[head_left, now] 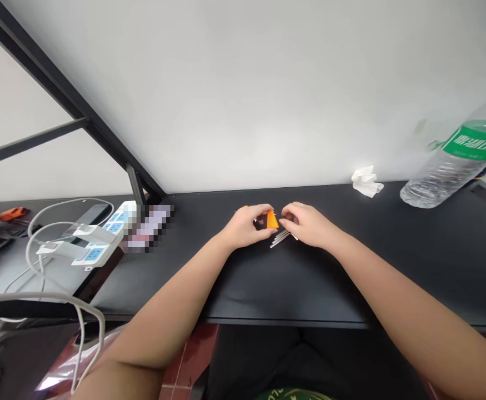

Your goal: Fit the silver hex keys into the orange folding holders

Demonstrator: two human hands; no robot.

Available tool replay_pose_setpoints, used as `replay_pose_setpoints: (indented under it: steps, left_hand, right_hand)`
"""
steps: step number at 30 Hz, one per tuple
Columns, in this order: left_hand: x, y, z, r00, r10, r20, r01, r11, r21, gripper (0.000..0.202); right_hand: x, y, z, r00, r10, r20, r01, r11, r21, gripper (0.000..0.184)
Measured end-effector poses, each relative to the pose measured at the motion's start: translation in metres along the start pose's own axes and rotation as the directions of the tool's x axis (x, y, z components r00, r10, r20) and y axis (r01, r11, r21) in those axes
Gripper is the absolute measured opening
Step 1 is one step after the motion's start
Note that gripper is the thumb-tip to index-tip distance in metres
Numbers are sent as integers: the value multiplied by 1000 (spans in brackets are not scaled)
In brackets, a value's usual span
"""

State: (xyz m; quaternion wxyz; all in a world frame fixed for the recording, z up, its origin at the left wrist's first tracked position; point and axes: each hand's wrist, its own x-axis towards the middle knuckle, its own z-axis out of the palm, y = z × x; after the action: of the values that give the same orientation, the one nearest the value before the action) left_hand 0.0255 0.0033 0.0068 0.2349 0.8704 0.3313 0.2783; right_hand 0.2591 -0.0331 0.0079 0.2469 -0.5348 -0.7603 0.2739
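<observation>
My left hand (249, 226) is closed around a small orange plastic holder (272, 219), gripping it between thumb and fingers just above the black table. Thin dark tips show at the holder's right edge, and another bit of orange peeks out behind my left fingers. Close on the right, my right hand (307, 223) has its thumb and fingertips pinched together, pointing at the holder. Whatever lies in that pinch is too small to make out. Several thin silvery rods (280, 238) lie in a loose bundle on the table below both hands, partly hidden by the right one.
A crumpled white tissue (366, 181) and a large plastic water bottle (446, 161) stand near the wall at right. To the left are a power strip (107, 236) with white cables, a blurred-out flat item (149, 228), a black metal frame (113, 144) and orange-handled tools (13, 214).
</observation>
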Motion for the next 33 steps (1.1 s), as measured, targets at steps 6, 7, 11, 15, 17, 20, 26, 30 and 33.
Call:
replay_pose_setpoints:
  steps: [6, 7, 11, 15, 17, 20, 26, 30, 33]
  left_hand:
    - [1, 14, 1, 994, 70, 79, -68, 997, -28, 24]
    - [1, 15, 1, 993, 77, 87, -74, 997, -37, 24]
    - [0, 17, 0, 989, 94, 114, -89, 995, -45, 21]
    - [2, 13, 0, 990, 96, 100, -102, 993, 53, 21]
    - [3, 7, 0, 994, 87, 71, -95, 988, 118, 26]
    - [2, -5, -2, 998, 37, 59, -48, 983, 180, 31]
    - [1, -15, -8, 996, -86, 3, 84, 976, 200, 33]
    - [1, -12, -7, 992, -109, -58, 117, 980, 159, 36]
    - [0, -13, -5, 992, -125, -17, 126, 983, 135, 38]
  right_hand:
    - [6, 6, 7, 987, 39, 158, -117, 845, 522, 40]
    - [6, 8, 9, 984, 36, 177, -132, 813, 566, 41]
    - [10, 12, 11, 961, 2, 276, -203, 681, 704, 43]
    - [12, 11, 13, 982, -18, 186, -116, 721, 683, 42]
    - [12, 9, 13, 992, 5, 125, -88, 735, 672, 42]
    - [11, 9, 12, 999, 48, 22, -50, 723, 689, 41]
    - [15, 25, 4, 981, 186, -44, -156, 912, 378, 34]
    - [19, 31, 1, 985, 164, -48, -169, 977, -133, 34]
    - [20, 31, 1, 991, 134, 0, -124, 919, -375, 34]
